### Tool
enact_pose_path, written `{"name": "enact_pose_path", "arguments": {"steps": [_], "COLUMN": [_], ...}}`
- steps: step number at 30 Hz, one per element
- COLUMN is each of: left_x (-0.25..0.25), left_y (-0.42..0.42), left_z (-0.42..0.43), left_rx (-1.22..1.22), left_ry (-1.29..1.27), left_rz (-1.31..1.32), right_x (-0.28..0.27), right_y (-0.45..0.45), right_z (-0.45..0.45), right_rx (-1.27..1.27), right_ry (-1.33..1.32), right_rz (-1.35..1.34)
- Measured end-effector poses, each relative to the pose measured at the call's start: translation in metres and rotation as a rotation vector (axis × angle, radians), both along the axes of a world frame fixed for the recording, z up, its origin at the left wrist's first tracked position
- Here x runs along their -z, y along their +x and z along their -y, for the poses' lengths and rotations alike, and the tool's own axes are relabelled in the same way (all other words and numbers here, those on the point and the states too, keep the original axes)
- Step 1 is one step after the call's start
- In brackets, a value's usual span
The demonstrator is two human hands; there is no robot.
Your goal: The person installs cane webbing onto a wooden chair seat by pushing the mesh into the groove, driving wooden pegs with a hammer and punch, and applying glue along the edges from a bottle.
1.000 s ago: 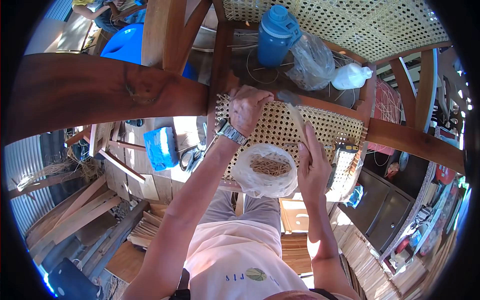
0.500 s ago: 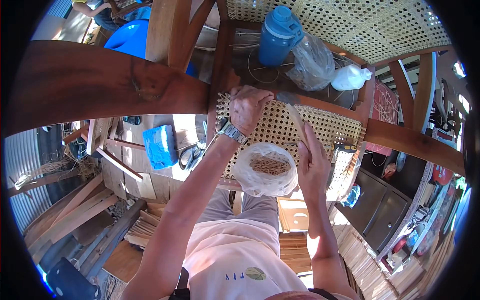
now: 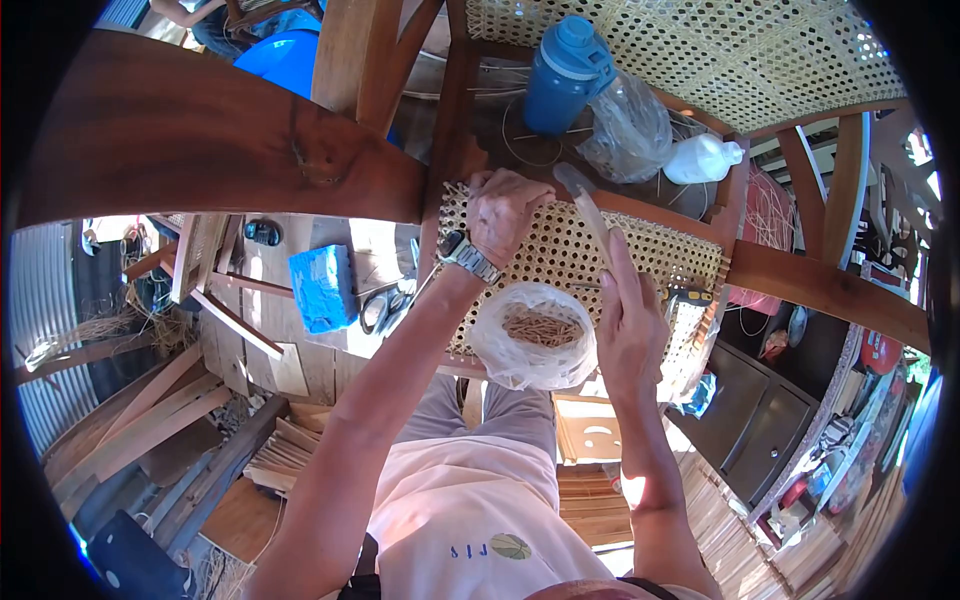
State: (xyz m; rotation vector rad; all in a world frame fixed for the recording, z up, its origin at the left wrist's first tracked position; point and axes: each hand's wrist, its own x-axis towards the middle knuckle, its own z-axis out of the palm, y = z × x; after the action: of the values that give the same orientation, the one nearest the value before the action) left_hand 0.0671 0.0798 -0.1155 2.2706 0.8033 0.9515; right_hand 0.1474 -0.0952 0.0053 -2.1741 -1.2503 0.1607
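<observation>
Woven cane webbing [image 3: 560, 240] lies over the wooden frame in front of me. My left hand [image 3: 500, 215], with a watch on its wrist, is closed at the webbing's upper left edge; whatever its fingers pinch is too small to make out. My right hand [image 3: 632, 325] grips a mallet-like tool with a pale handle [image 3: 592, 215] and a greyish rounded head that points up toward the frame's back rail. Between my forearms, a clear plastic bag [image 3: 490, 345] holds many short wooden pegs [image 3: 542, 326].
Behind the webbing stand a blue bottle [image 3: 562, 85], a crumpled plastic bag [image 3: 630, 130] and a white bottle [image 3: 703, 157]. A yellow-black tool [image 3: 690, 297] rests at the right. Scissors [image 3: 377, 312] and a blue block [image 3: 322, 288] lie left. Another person's arm [image 3: 185, 12] shows top left.
The tool in my right hand has lifted slightly, its head now higher and tilted up to the left. My left hand stays at the webbing's edge. The camera view has shifted slightly.
</observation>
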Motion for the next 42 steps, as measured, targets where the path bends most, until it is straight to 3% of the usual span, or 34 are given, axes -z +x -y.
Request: {"name": "enact_pose_path", "arguments": {"steps": [1, 3, 7, 9, 13, 14, 16, 18, 25, 28, 31, 33, 37, 42], "left_x": [0.001, 0.000, -0.002, 0.001, -0.001, -0.002, -0.005, -0.011, -0.020, -0.055, -0.064, -0.052, -0.038, -0.043], "left_y": [0.000, 0.000, 0.000, 0.000, 0.000, 0.001, 0.002, 0.001, -0.004, -0.009, -0.024, -0.035, -0.039, -0.031], "left_z": [0.000, 0.000, 0.000, 0.001, -0.004, -0.009, -0.011, -0.009, -0.010, -0.004, -0.003, 0.000, 0.005, 0.000], "left_rx": [0.002, -0.003, 0.001, -0.004, -0.003, 0.017, 0.037, -0.015, 0.011, -0.055, -0.119, -0.201, -0.188, -0.248], "left_ry": [-0.001, 0.011, 0.029, 0.030, 0.010, -0.089, -0.191, -0.453, -0.351, -0.410, -0.193, -0.203, -0.237, -0.255], "left_rz": [-0.001, 0.008, -0.004, -0.019, -0.033, -0.002, 0.021, 0.102, -0.032, 0.082, 0.176, -0.004, -0.107, -0.141], "right_x": [0.002, 0.003, 0.000, 0.002, -0.004, -0.001, 0.012, 0.026, 0.051, 0.054, 0.058, 0.061, 0.050, 0.062], "right_y": [0.000, 0.002, 0.000, -0.003, 0.001, 0.003, 0.004, 0.006, 0.007, 0.004, 0.002, 0.001, 0.001, 0.004], "right_z": [0.000, -0.001, 0.000, 0.002, 0.011, 0.015, 0.028, 0.042, 0.069, 0.072, 0.074, 0.070, 0.043, 0.028], "right_rx": [0.002, 0.001, -0.003, 0.013, 0.033, 0.033, 0.065, 0.119, 0.247, 0.254, 0.239, 0.180, 0.159, 0.055], "right_ry": [-0.001, -0.292, -0.125, -0.331, -0.148, -0.146, 0.100, 0.104, 0.100, 0.081, 0.027, -0.033, -0.156, -0.079], "right_rz": [-0.001, 0.053, 0.049, 0.045, -0.134, -0.133, -0.171, -0.245, -0.409, -0.417, -0.381, -0.338, -0.419, -0.274]}}
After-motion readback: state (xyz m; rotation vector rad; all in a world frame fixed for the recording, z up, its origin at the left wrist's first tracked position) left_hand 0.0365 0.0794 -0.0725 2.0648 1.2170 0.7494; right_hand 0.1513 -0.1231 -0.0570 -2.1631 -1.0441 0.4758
